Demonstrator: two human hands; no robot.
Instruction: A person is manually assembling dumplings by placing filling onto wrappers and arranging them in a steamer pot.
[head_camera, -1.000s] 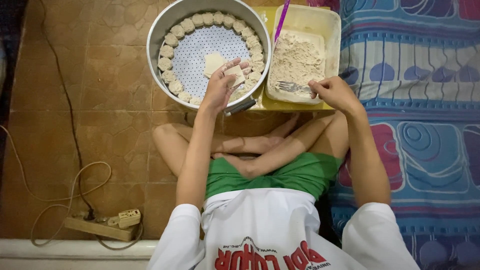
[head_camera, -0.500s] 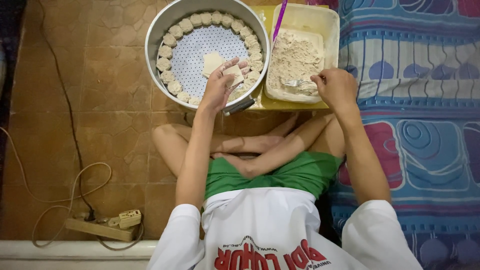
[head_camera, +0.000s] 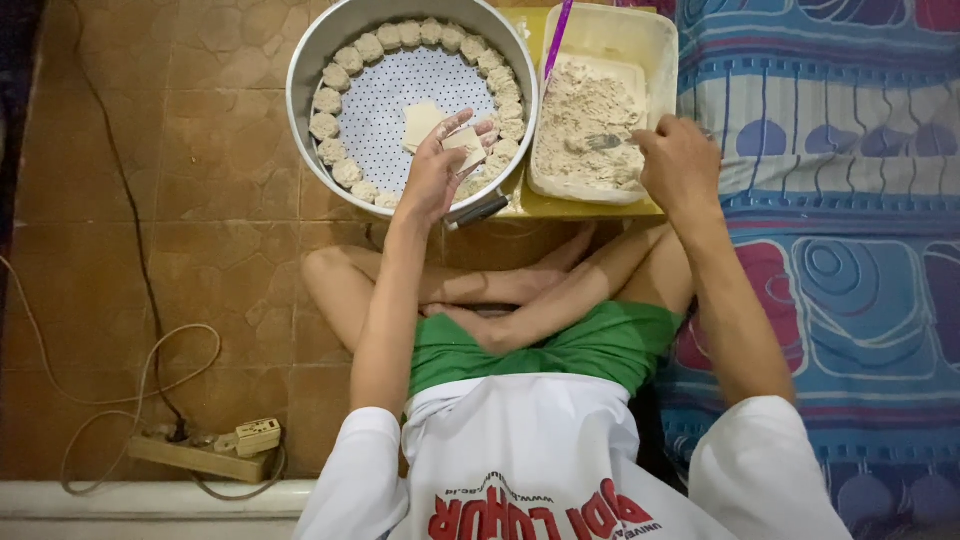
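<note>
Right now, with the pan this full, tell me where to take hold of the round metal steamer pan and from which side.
Grip the round metal steamer pan by its bare raised rim on the far-left side, coming in from the tiled floor. Dumplings line the inner wall, the left hand with a wrapper covers the near-right rim, and the filling tub crowds the right.
</note>
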